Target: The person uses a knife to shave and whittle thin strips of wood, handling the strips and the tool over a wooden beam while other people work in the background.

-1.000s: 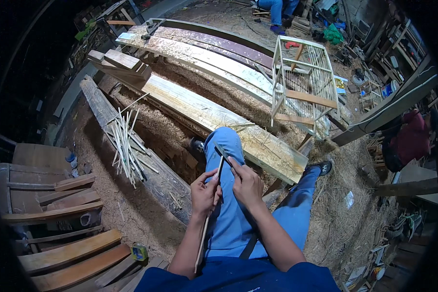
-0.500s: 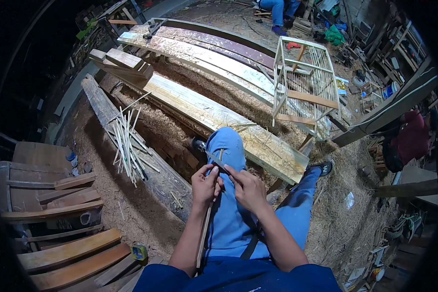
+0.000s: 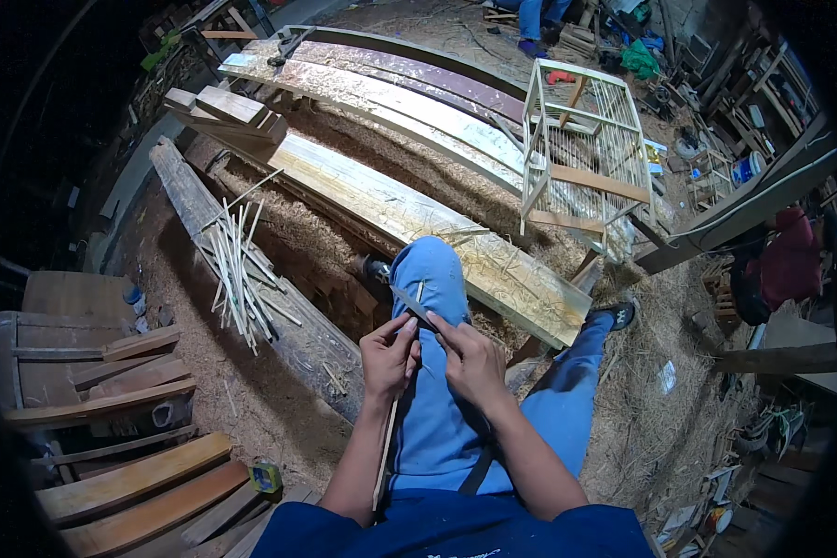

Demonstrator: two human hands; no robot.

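Observation:
My left hand (image 3: 389,358) is closed on a long thin wooden strip (image 3: 385,451), which runs from beneath my left forearm up over my raised knee. In my right hand (image 3: 474,363) is a knife (image 3: 409,303), its grey blade slanting up and to the left. The blade lies against the strip's upper part, close to the left fingers. Both hands are over my blue trouser leg, thumbs near each other. To the left, a loose bundle of pale thin sticks (image 3: 237,265) rests on a weathered plank (image 3: 312,349).
A thick pale beam (image 3: 363,195) crosses in front, with short wood blocks (image 3: 228,105) on its far left end. At upper right stands a slatted wooden cage (image 3: 591,177). Stacked boards (image 3: 149,479) and a tape measure (image 3: 265,478) are at lower left. Another person's legs (image 3: 532,19) show far back.
The view has tilted slightly. Both hands keep their grip, with the knife still on the strip; little else differs.

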